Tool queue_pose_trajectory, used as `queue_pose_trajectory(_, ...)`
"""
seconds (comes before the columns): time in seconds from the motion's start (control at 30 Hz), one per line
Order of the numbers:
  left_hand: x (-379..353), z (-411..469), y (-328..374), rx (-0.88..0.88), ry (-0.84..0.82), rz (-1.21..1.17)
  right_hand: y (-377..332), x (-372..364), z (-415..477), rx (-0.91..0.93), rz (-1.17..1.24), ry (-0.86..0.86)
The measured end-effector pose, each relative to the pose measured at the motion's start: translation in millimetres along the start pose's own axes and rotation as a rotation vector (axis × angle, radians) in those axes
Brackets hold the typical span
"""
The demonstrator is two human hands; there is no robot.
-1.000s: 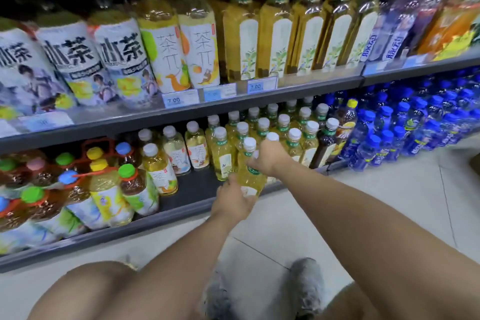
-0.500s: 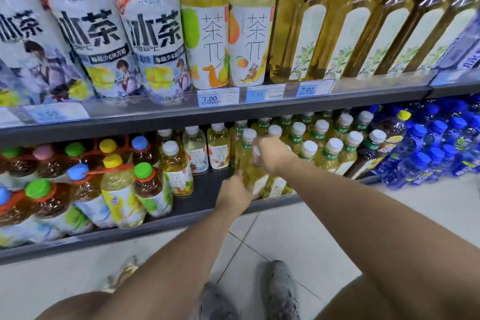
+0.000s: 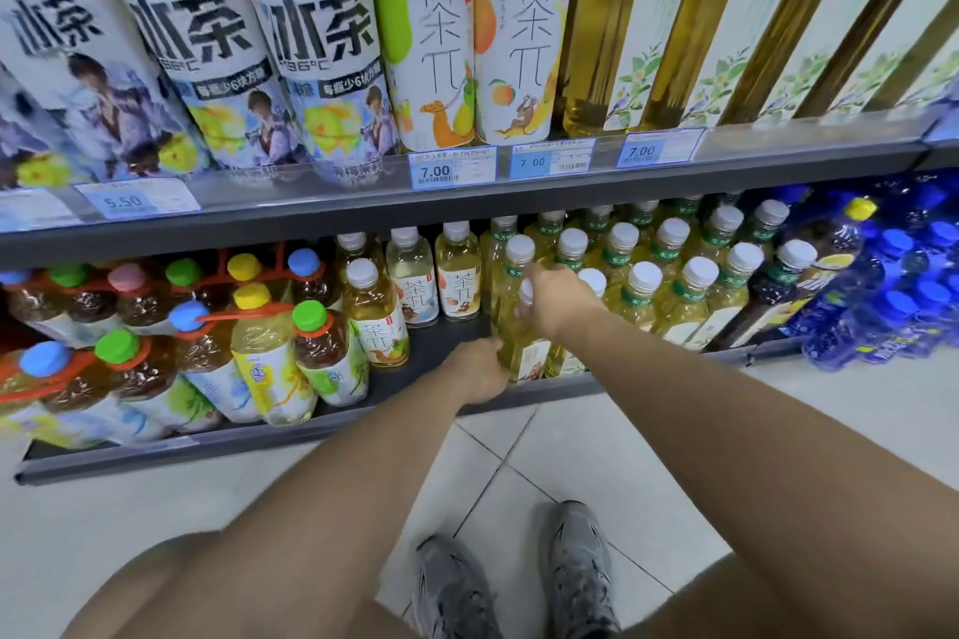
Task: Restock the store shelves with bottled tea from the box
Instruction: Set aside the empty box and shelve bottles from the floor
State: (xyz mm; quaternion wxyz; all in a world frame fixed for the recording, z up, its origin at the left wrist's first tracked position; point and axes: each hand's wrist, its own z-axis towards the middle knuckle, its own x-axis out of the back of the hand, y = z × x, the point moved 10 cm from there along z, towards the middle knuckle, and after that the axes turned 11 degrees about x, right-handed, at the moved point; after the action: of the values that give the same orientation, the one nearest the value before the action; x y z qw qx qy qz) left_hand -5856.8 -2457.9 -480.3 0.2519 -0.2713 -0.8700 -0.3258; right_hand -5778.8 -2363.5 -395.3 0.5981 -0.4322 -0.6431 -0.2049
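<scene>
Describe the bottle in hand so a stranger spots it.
On the bottom shelf, find the block of white-capped yellow tea bottles. The held bottle is at its front-left corner. Only it has the right hand round its neck and the left hand at its base.

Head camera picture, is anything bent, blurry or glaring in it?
Head view: wide-angle distortion bows the upper shelf edge and fans the tall bottles outward; the far-left bottles smear soft; light glints on the price rail; the left hand and right hand at the tea bottle look fairly sharp.
</scene>
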Motion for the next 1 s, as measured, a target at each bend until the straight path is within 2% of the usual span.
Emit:
queue_pose_trajectory(0.13,39.4,-44.7,6.6,-0.009,0.069,0.074,-26.1,29.4,-19.6,-0.013,-0.114,0.008)
queue_pose_trajectory(0.27,94.8,-114.3,6.3,-0.021,0.198,0.259,-98.1,58.5,-39.2,0.138,-0.128,-0.04)
queue_pose_trajectory(0.5,160.1,-227.9,-43.4,0.062,0.358,0.355,-223.6,79.0,-79.5,0.351,-0.171,-0.116)
queue_pose_trajectory(0.73,186.6,-304.6,-110.7,0.182,0.347,0.381,-321.3,44.2,-110.9,0.542,-0.194,-0.158)
queue_pose_trajectory(1.0,184.4,-316.5,-186.3,0.326,0.311,0.48,-386.9,6.8,-129.8,0.684,-0.191,-0.181)
